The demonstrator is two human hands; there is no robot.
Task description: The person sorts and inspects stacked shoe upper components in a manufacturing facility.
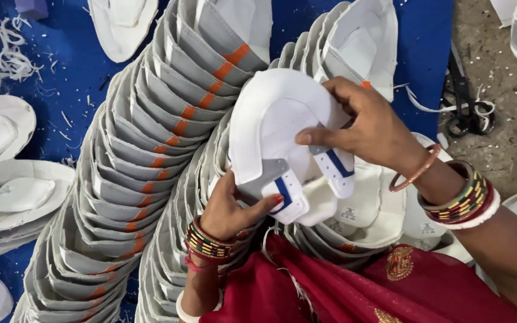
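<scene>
Both hands hold one white shoe upper [270,119] at frame centre, raised above two long fanned rows of similar pieces.

Left hand [225,209]: approaches from below. Thumb lies across the grey panel and the lower white strap tab with blue stripe [285,194]; remaining fingers are curled behind the piece (not visible, so exact closure there cannot be confirmed). Grip is a closed pinch on the upper's lower edge.

Right hand [369,128]: approaches from the right. Thumb presses flat on the upper's inner face, approx. at the base of the second blue-striped tab [336,170]; fingers wrap over the far rim. Closed on the upper.

Position of the upper rel. to fingers: toe-end dome points up-left, strap tabs hang down-right, between the two thumbs.

Surroundings: stacked uppers w/ grey bands and orange marks [151,161] run left of the hands; a second row [354,42] runs behind the right hand. Both rest on a blue worktop [67,54] littered w/ white trimmings. Black scissors [465,101] lie on the floor at right, well apart. Red garment [330,287] fills the lower edge.
</scene>
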